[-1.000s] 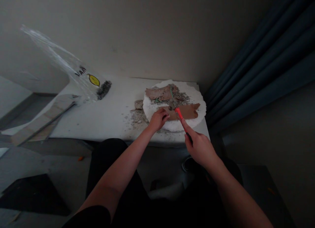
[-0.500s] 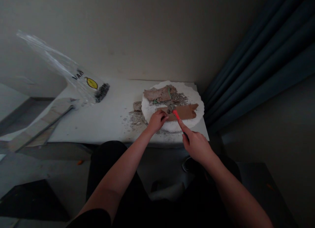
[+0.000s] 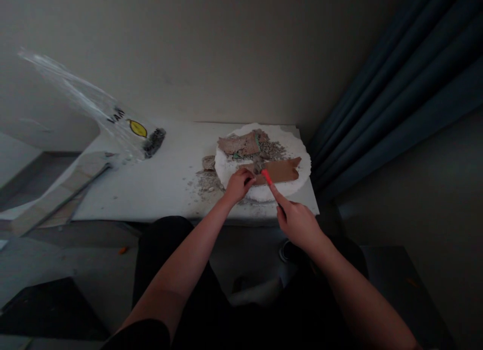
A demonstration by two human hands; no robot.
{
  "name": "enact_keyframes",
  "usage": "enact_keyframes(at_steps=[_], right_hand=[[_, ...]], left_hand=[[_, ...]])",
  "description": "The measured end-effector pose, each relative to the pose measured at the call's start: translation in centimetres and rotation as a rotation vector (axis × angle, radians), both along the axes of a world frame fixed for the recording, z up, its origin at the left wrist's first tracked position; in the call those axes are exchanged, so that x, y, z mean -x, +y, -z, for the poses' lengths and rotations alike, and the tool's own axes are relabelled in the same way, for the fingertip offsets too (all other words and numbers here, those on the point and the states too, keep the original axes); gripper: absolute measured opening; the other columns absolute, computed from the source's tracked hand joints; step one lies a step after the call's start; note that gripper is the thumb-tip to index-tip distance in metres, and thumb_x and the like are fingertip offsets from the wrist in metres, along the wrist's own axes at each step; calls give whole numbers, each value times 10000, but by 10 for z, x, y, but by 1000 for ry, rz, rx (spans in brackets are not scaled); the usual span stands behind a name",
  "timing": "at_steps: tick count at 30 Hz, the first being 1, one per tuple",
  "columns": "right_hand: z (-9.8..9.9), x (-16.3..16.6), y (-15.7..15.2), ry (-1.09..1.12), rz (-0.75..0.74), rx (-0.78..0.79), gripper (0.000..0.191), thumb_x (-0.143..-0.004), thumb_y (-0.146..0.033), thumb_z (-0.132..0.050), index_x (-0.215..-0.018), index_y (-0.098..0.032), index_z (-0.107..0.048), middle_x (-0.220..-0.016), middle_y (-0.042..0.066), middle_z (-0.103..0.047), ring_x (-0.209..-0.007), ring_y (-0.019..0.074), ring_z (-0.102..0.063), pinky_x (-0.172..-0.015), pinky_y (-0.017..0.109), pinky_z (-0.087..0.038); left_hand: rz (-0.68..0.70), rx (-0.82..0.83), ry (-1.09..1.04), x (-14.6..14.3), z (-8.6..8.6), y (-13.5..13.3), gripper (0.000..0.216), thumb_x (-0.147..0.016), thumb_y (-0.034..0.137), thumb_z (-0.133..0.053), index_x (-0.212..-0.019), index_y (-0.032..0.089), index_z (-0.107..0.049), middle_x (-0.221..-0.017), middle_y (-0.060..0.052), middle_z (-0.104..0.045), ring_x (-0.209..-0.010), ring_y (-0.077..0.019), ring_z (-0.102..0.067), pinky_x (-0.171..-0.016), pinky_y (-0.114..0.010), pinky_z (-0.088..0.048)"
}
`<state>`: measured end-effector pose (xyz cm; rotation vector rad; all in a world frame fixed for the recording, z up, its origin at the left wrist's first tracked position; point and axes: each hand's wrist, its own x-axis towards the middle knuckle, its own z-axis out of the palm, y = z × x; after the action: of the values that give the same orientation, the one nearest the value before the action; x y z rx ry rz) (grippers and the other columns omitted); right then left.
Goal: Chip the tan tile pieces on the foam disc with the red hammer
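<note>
My right hand (image 3: 298, 221) is wrapped round the handle of a hammer (image 3: 266, 177) with a red and black grip. The blurred hammer head is down at a strip of brown cardboard (image 3: 281, 171), near its left part. My left hand (image 3: 237, 185) is closed at the left end of this strip, its fingertips against the cardboard close to the hammer head. Under the strip lies a round white slab (image 3: 302, 176) with a rough edge. Behind the strip, a torn brown piece (image 3: 239, 144) with green bits lies among grey crumbs (image 3: 273, 149).
A white table (image 3: 166, 189) stands against the wall. More grey rubble (image 3: 209, 181) lies left of the slab. A clear plastic bag (image 3: 116, 123) with a yellow print holds dark bits on the left, near a flat board (image 3: 49, 209). Dark curtains (image 3: 396, 93) hang at right.
The hammer head has dropped slightly towards the cardboard strip and is now blurred. My left hand has stayed at the strip's left end. The whole view has shifted a little.
</note>
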<state>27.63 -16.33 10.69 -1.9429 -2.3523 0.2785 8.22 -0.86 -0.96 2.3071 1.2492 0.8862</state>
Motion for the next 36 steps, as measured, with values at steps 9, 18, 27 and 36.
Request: enact_keyframes(at_steps=[9, 18, 27, 36], right_hand=[[-2, -1, -2, 15, 15, 5, 724, -994, -235, -405, -1628, -268, -56, -901, 67, -746, -722, 235, -691, -687, 326, -500], [7, 3, 2, -55, 29, 51, 732, -979, -238, -420, -1626, -291, -83, -884, 66, -745, -729, 252, -699, -677, 343, -517], [12, 6, 1, -96, 0, 125, 749, -977, -224, -423, -1628, -260, -54, -867, 80, -745, -707, 245, -691, -674, 334, -507], [14, 1, 3, -25, 20, 73, 738, -965, -223, -443, -1625, -278, -116, -857, 70, -747, -693, 237, -672, -659, 315, -472]], left_hand=[[19, 47, -46, 6, -4, 0, 148, -863, 262, -602, -935, 164, -686, -986, -82, -662, -931, -194, -631, -893, -355, -522], [-214, 139, -236, 30, -18, 3, 314, -803, 86, -491, -1069, 180, -627, -1097, -68, -652, -872, -132, -631, -754, -274, -538], [-426, 180, -68, 69, -14, 1, 335, -795, 81, -462, -1080, 183, -604, -1045, -72, -676, -904, -166, -641, -830, -316, -526], [-480, 341, 559, 90, -2, -15, 198, -839, 248, -548, -1003, 171, -626, -1039, -155, -695, -945, -278, -670, -806, -381, -521]])
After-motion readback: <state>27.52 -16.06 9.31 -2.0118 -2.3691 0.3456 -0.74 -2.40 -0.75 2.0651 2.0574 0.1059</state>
